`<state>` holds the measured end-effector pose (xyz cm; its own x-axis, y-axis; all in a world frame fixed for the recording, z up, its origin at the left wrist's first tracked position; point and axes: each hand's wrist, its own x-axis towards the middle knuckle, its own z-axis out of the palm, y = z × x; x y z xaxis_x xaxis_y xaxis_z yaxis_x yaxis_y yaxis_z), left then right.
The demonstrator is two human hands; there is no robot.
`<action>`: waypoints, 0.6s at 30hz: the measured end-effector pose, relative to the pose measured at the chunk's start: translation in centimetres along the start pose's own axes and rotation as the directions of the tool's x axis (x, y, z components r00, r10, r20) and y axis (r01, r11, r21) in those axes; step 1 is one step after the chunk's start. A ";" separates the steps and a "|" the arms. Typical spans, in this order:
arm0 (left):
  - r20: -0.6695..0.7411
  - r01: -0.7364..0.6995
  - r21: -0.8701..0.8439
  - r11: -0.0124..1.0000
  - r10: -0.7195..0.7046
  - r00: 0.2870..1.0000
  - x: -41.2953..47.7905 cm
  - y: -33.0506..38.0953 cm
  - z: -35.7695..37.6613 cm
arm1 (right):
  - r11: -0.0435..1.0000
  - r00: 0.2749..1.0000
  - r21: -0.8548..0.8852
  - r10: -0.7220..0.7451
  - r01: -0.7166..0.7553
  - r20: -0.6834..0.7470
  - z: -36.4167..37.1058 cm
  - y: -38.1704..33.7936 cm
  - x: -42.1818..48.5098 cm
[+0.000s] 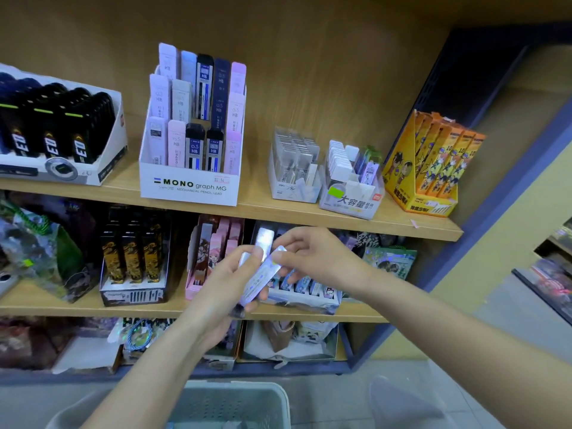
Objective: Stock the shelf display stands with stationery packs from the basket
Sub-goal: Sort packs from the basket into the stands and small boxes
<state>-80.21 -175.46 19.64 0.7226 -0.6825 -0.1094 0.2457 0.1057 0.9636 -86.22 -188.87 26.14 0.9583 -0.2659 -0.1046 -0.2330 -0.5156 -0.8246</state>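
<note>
Wooden shelf (257, 209), left to right: black lead tray (62, 140), MONO stand (188, 184), clear-pack stand (292, 184), white stand (351, 201), orange stand (425, 181).

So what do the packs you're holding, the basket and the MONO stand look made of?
Packs, gripped by the left hand and pinched by the right hand: probably glossy plastic, judging by the bright glare streaks on the lilac faces.
Basket: matte pale plastic, with a moulded rim and perforated wall.
MONO stand: likely matte white cardboard, with printed lettering and folded edges.
</note>
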 end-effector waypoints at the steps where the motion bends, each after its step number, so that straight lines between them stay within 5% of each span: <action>1: 0.005 0.020 -0.027 0.999 -0.019 1.000 0.0 0.0 -0.1 | 0.999 1.000 0.043 -0.001 0.001 -0.018 -0.2 -0.1 0.0; 7: -0.156 0.084 -0.107 0.991 -0.100 0.983 0.2 0.1 -0.8 | 0.954 0.950 0.184 -0.187 0.237 -0.251 -1.1 0.0 -1.1; 11: -0.175 0.059 -0.275 0.960 -0.110 0.979 0.3 0.5 -0.9 | 0.901 0.887 -0.144 -0.430 0.410 -0.169 0.6 1.3 -2.2; 14: -0.167 0.063 -0.333 0.941 -0.125 0.978 0.3 0.6 -1.0 | 0.822 0.825 -0.214 -0.555 0.527 -0.102 1.9 2.1 -2.7; 18: -0.223 -0.016 -0.227 0.974 -0.036 0.974 0.1 0.7 -1.3 | 0.852 0.872 -0.227 -0.489 0.472 -0.020 2.6 2.3 -3.3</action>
<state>-79.06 -174.50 20.00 0.8392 -0.5074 -0.1959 0.3744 0.2775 0.8848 -89.46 -187.09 23.12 0.9463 0.0036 0.3234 0.2166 -0.7497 -0.6254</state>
